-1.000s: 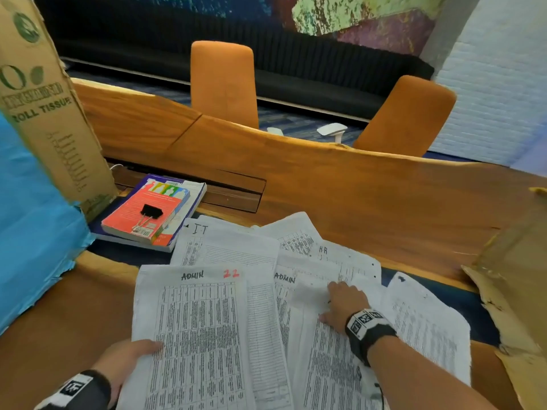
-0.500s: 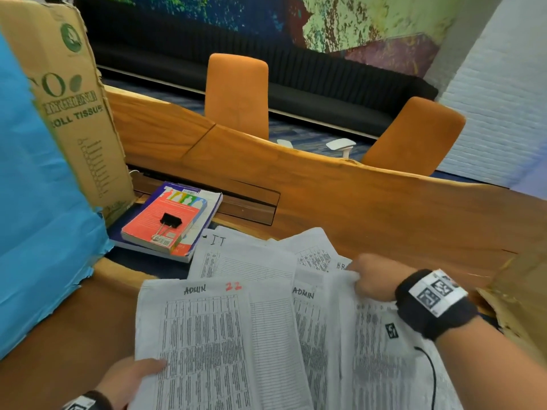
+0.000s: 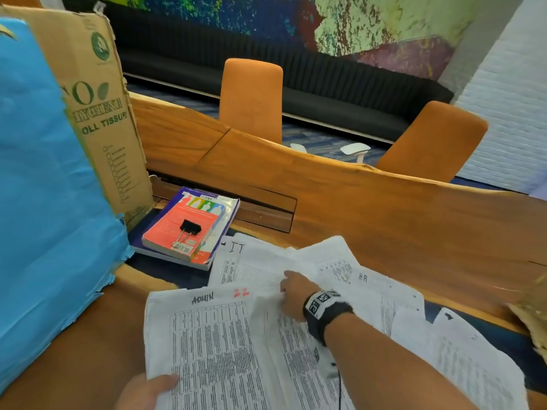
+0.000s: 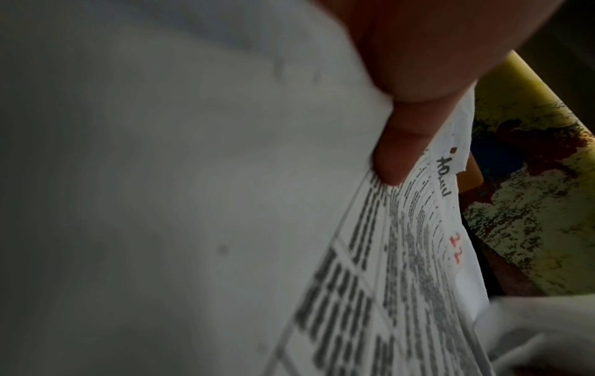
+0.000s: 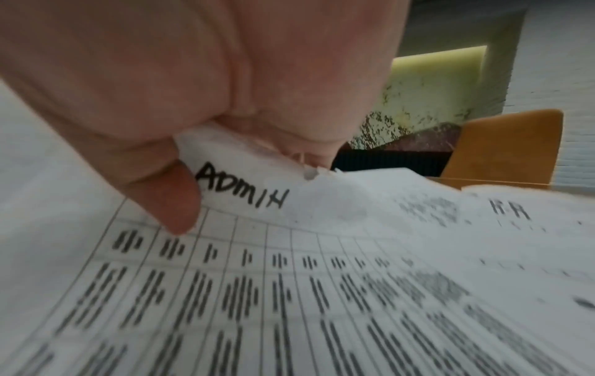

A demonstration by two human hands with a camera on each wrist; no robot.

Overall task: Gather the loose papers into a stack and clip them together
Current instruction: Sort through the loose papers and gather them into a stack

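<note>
Your papers point(image 3: 207, 344) are thin white sheets, creased and printed with dense black tables, fanned loosely over the near part of the wooden table point(image 3: 384, 226); headings in marker read ADMIN, IT and HR, with a red 22 on the front sheet. Your left hand point(image 3: 142, 392) grips that front ADMIN sheet at its lower edge, thumb on top. Your right hand point(image 3: 293, 294) pinches the top edge of a second ADMIN sheet point(image 5: 289, 254), thumb pressed on the print, fingers curled behind the paper, which has a small torn notch there. The black binder clip point(image 3: 189, 229), with wire handles, lies on a glossy red book point(image 3: 183, 229) stacked on another, left of the papers, beside a cardboard box point(image 3: 97, 113).
</note>
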